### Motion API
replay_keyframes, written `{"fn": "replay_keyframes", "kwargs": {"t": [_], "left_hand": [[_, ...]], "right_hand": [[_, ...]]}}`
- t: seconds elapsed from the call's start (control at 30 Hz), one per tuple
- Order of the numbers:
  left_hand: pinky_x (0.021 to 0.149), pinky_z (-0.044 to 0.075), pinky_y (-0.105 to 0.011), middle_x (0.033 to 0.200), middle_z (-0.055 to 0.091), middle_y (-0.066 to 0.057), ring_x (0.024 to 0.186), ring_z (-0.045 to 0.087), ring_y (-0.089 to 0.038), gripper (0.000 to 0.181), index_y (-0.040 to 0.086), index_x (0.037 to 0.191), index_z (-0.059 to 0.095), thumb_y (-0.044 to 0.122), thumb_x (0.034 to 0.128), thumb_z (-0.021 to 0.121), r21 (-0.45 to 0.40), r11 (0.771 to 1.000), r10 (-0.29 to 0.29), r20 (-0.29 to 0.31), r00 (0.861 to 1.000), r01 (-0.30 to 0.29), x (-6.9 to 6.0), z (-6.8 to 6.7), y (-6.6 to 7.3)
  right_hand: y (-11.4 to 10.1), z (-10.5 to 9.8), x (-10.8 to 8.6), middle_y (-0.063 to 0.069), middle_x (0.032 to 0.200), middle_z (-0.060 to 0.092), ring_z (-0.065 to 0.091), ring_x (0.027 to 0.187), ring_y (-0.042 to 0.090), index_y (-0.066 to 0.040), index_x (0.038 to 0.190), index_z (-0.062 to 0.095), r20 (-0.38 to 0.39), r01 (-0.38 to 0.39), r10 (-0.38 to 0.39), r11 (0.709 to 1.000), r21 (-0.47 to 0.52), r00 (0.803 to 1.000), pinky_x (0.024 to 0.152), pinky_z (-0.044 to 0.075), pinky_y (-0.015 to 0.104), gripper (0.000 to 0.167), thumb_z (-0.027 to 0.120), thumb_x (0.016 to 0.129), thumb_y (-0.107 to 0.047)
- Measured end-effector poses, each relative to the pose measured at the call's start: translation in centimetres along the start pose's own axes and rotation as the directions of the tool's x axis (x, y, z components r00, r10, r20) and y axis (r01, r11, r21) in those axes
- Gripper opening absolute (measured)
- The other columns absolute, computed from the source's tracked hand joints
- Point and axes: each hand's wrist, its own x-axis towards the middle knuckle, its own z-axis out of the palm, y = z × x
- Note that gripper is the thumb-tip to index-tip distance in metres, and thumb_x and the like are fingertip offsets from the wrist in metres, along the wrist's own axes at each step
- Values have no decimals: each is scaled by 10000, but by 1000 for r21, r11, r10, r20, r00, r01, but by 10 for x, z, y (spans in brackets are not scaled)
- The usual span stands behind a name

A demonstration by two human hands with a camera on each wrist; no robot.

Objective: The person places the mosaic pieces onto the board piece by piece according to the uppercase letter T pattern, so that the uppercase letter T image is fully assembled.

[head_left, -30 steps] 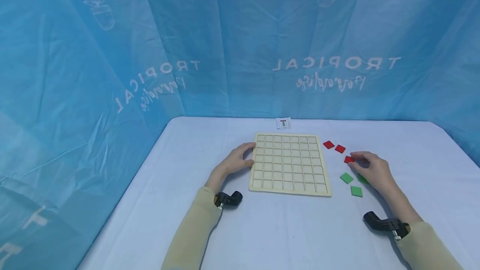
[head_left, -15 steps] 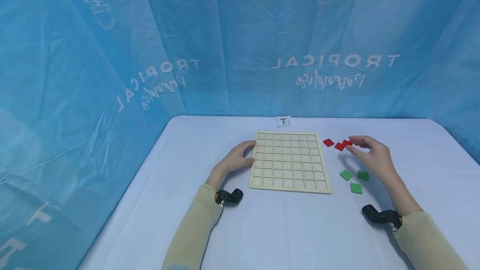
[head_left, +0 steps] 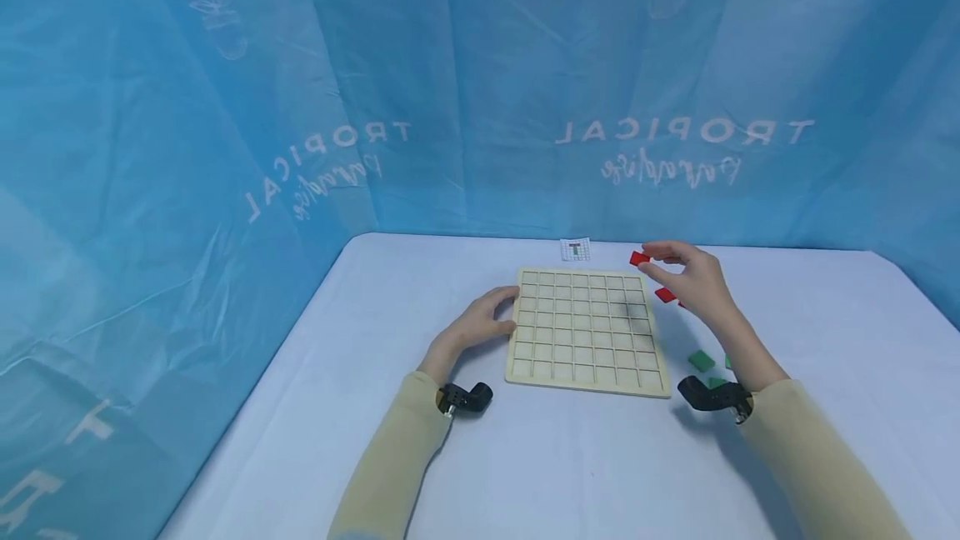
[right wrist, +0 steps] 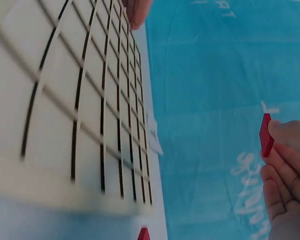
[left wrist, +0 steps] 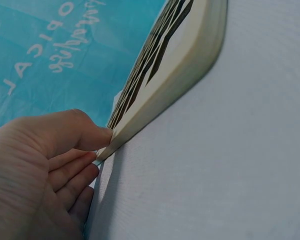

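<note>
Board (head_left: 585, 338), flat on bench (head_left: 562, 461); left grip (head_left: 472, 325) spread wide, touching its nine-o'clock edge. Red tile (head_left: 638, 258), raised, board's one o'clock, pinched in right grip (head_left: 693, 277). Loose red tiles (head_left: 665, 295), two o'clock. Green tiles (head_left: 701, 361), nearly four. Card (head_left: 575, 250), twelve.

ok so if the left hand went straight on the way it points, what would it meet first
The grid board: the left hand has its thumb against the board's edge in its wrist view, so contact looks immediate. Whether the fingers would push it or slide over is unclear.
</note>
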Motion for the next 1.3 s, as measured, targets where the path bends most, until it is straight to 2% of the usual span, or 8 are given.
{"fn": "replay_keyframes", "kwargs": {"t": [0.17,0.4,0.77,1.13,1.3], "left_hand": [[1136,207,-352,1482,351,-96,1380,265,-232,630,45,1440,368,120,870,625,3,1000,-2,0,1000,2,-2,1,2],[1135,209,-345,1481,355,-87,1381,264,-222,624,55,1442,369,118,876,624,19,1000,-12,-4,1000,12,-2,-1,3],[1135,210,-355,1476,362,-92,1376,274,-232,625,47,1436,377,123,868,626,18,1000,1,-4,1000,-1,-1,-1,1],[1133,218,-353,1472,366,-102,1375,277,-234,622,30,1435,372,116,871,617,20,1000,4,-4,1000,-4,-3,-1,2],[1133,217,-349,1476,360,-97,1377,274,-228,625,36,1439,368,117,873,622,25,1000,1,0,1000,-1,-1,-1,2]], "right_hand": [[-25,16,6,156,1160,615,517,1098,374,-50,1222,612,64,39,-41,998,47,997,870,465,552,461,665,881,-356],[-35,42,23,125,1172,621,534,1099,321,-67,1222,614,120,54,-64,995,89,991,923,455,512,416,675,884,-302],[-35,71,35,93,1170,622,541,1089,278,-86,1209,627,163,32,-59,986,165,985,927,466,459,387,680,882,-286],[-28,86,38,90,1155,637,564,1050,256,-59,1170,648,164,64,-98,978,199,982,921,471,437,355,696,871,-245],[-23,93,37,107,1168,629,559,1059,268,-45,1185,639,184,57,-92,980,189,979,920,472,435,382,689,875,-262]]}}
